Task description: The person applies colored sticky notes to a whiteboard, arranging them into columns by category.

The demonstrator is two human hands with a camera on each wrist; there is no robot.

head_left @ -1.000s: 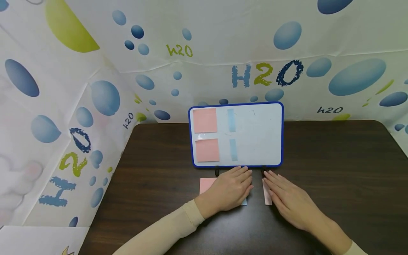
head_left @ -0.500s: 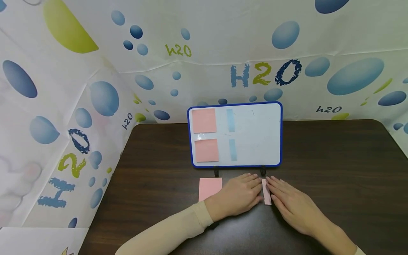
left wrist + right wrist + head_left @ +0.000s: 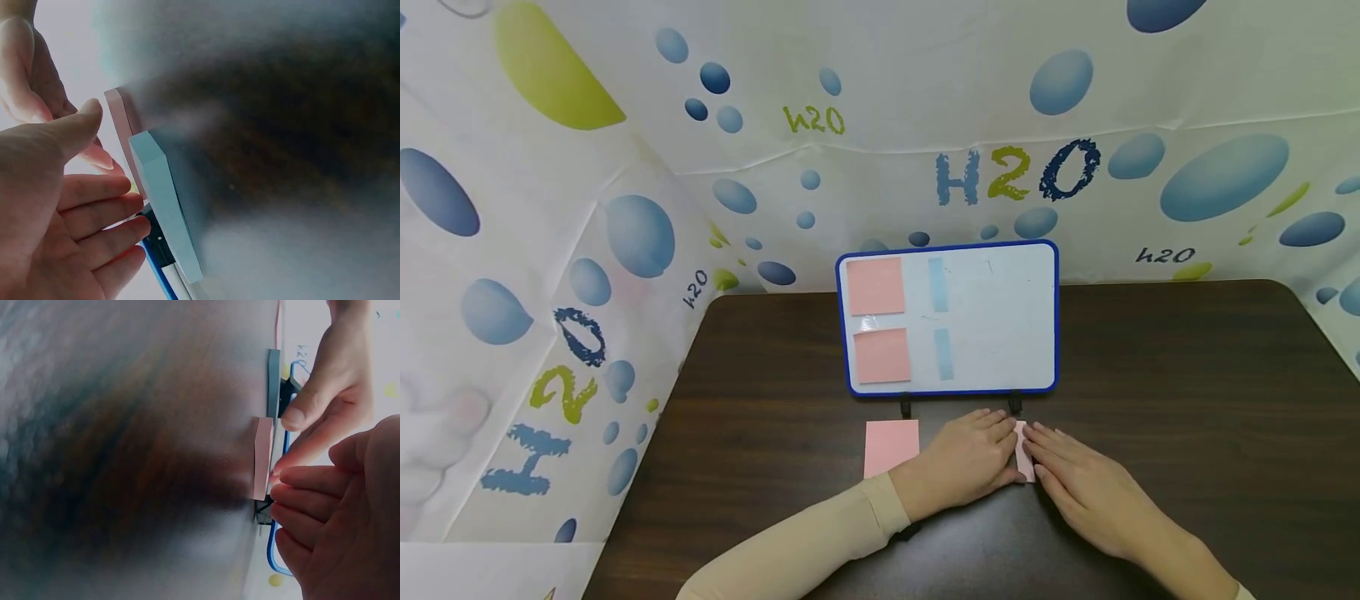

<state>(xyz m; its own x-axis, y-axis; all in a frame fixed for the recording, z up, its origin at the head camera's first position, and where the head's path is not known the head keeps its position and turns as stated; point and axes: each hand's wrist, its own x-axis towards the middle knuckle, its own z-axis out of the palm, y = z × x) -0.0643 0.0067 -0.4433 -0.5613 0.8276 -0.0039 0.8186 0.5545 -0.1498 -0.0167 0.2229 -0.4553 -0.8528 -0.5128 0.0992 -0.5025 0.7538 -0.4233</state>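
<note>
A narrow folded pink paper strip [image 3: 1024, 454] lies between my two hands in the head view. My left hand [image 3: 962, 458] reaches its left side with fairly straight fingers, the thumb at the near end. Along its right side rests my right hand [image 3: 1093, 492], fingers extended and together. A light blue paper strip [image 3: 164, 200] shows beyond the left hand's fingers in the left wrist view; from the head, that hand hides it. Left of this hand lies a pink paper square [image 3: 891, 446], its lower part covered by the forearm.
Behind the hands a blue-framed whiteboard [image 3: 1000, 325] stands on small black feet [image 3: 906, 407]. It bears two pink squares [image 3: 882, 356] and two light blue strips [image 3: 943, 354]. The dark wooden table [image 3: 760, 417] meets a printed cloth backdrop [image 3: 880, 75].
My left hand has slid right, off the pink square and up to the pink strip, its thumb now at the near end. The right hand stays nearly in place.
</note>
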